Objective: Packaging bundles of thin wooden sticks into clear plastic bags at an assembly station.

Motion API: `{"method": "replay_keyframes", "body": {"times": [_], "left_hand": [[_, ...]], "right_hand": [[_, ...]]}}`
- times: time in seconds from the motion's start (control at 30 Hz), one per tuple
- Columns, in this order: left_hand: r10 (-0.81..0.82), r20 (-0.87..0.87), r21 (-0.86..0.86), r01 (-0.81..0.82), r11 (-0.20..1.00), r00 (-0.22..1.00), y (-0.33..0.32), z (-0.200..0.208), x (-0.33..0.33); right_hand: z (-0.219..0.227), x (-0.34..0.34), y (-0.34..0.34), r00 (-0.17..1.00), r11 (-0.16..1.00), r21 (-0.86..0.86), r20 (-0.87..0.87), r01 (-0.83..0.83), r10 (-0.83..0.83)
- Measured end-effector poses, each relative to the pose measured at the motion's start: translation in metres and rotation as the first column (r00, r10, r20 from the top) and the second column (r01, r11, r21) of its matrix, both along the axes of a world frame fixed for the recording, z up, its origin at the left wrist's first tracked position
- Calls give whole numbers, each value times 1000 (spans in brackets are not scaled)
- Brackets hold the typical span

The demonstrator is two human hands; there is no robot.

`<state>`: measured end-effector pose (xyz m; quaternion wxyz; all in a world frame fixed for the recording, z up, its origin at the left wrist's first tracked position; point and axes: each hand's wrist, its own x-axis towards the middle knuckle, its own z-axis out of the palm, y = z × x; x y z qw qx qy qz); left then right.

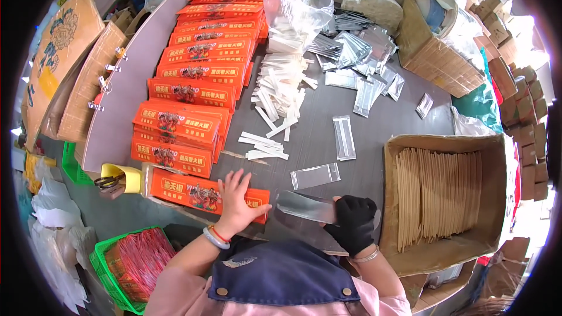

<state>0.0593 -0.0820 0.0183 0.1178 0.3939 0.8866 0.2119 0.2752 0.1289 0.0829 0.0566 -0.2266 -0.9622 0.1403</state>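
Observation:
My left hand (235,200) lies with its fingers spread on a long orange printed packet (187,192) at the front of the table. On my right hand (353,222) is a black fingerless glove. Its fingers are closed on the right end of a shiny clear plastic packet (305,207), which points left toward the orange one. Behind the left hand a long overlapping row of orange packets (196,70) runs toward the back. Two flat clear packets (315,175) (344,138) lie just beyond the right hand.
White paper strips (275,90) are heaped mid-table, beside silvery packets (369,52). A carton of upright wooden chopsticks (439,193) stands at my right. A yellow holder (130,178) with scissors (107,182) sits at the left edge. A green basket (102,251) is below it.

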Motion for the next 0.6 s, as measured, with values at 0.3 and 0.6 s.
{"method": "replay_keyframes", "body": {"times": [0.3, 0.6], "left_hand": [[-122, 125, -98, 135, 986, 985, 4, 11, -19], [-275, -217, 55, 293, 954, 937, 103, -9, -81]], "right_hand": [[-45, -57, -40, 971, 960, -164, -108, -229, 213], [-45, 94, 75, 618, 618, 48, 6, 785, -786]]}}
